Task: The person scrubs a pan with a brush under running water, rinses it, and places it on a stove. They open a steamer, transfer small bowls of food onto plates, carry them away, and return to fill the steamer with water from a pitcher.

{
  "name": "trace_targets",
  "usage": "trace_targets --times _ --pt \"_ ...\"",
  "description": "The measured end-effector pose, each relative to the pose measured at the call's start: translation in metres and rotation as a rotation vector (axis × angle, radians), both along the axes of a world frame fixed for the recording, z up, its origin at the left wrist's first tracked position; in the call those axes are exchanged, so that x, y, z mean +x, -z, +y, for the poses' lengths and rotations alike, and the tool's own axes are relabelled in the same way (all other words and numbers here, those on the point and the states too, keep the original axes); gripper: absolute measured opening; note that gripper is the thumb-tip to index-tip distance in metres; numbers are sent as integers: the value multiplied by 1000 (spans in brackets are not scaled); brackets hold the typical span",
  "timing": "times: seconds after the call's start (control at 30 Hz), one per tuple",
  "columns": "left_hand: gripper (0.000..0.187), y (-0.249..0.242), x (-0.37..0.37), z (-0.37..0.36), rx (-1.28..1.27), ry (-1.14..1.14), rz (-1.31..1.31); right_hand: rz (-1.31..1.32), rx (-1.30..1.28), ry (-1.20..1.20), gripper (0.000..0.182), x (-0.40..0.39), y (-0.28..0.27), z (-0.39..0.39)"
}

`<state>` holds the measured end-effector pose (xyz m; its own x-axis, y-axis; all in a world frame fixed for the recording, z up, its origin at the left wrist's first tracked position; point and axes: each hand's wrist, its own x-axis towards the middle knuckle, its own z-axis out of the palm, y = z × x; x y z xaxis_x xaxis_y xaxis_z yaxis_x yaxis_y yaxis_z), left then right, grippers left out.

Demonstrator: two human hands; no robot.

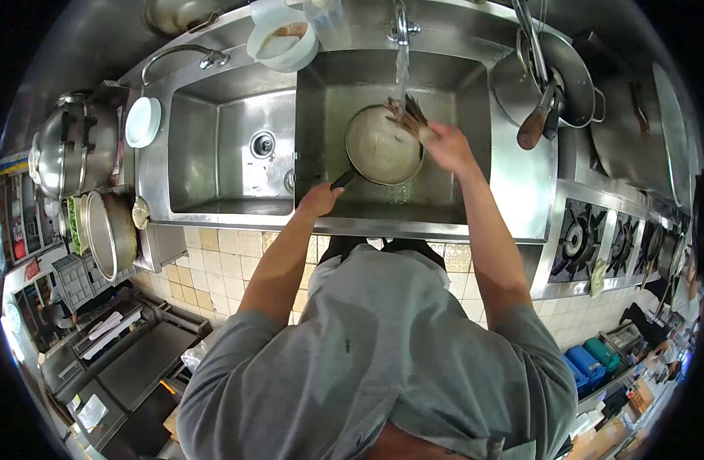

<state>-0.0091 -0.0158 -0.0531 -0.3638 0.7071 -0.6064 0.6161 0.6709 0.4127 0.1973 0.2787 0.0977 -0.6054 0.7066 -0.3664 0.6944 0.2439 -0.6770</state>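
My left hand point(320, 199) is closed round the dark handle of a frying pan point(379, 149), which is tilted inside the right sink basin. In my right hand point(448, 147) is a brush point(413, 119) with stiff brown bristles, gripped at its bound end. The bristles are over the pan's upper right rim, under the running water point(402, 73). That stream falls from the faucet point(400, 31) at the back of the sink. Whitish, cloudy water or film covers the pan's inside.
The left basin point(229, 107) has a round drain. A white tub point(284, 46) stands on the back ledge, a round white lid point(143, 123) at the left. Pots with long-handled tools point(532, 126) are at the right, beside gas burners point(574, 238). A large pot point(110, 234) is far left.
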Motion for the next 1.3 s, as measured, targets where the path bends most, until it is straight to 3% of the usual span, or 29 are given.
trace_targets --times 0.07,0.13,0.17,0.23,0.37,0.43,0.5,0.57,0.63,0.7,0.73,0.8,0.9,0.97,1.07,1.2,1.23,1.3 --pt "56 -3 0 4 -55 -47 -11 86 -458 285 38 -44 25 26" --pt "55 5 0 1 -37 -66 0 364 -755 534 31 -92 61 49" --pt "55 0 0 2 -38 -66 -5 358 -754 535 31 -107 60 48" --pt "55 -16 -1 7 -88 -71 -67 568 -1064 908 26 -136 54 46" --pt "53 12 -6 -3 -31 -90 -51 574 -1131 952 29 -162 90 30" --pt "47 8 -5 0 -93 -110 -68 388 -1137 713 34 -154 103 15" --pt "48 4 -6 1 -105 -84 -62 177 -996 519 52 -131 111 -5" --pt "50 9 -8 -1 -114 -53 -55 107 -763 227 59 -91 163 -18" --pt "50 24 -5 -9 57 -76 -38 -167 -497 55 63 -53 111 -45" --pt "50 10 -6 -4 15 -113 -114 -354 -5 -396 74 -9 161 -52" --pt "50 8 -6 -1 -19 -142 -185 -358 -6 -393 74 -3 155 -59" --pt "50 11 -5 -2 -4 -137 -171 -687 123 -313 73 6 138 -65" --pt "49 8 -6 -4 6 -123 -166 -815 74 -393 76 -33 116 -81" --pt "50 3 -6 -1 8 -107 -183 -796 151 -660 76 -55 98 -112" --pt "49 -9 -9 4 -25 -117 -180 -784 117 -815 71 -75 93 -137" --pt "48 10 -4 0 17 -160 -135 -900 96 -618 66 -90 121 -92" --pt "49 14 -5 -5 64 -127 -96 -875 129 -801 66 -95 116 -93" --pt "49 20 -7 -5 35 -137 -128 -858 106 -876 65 -96 97 -114"
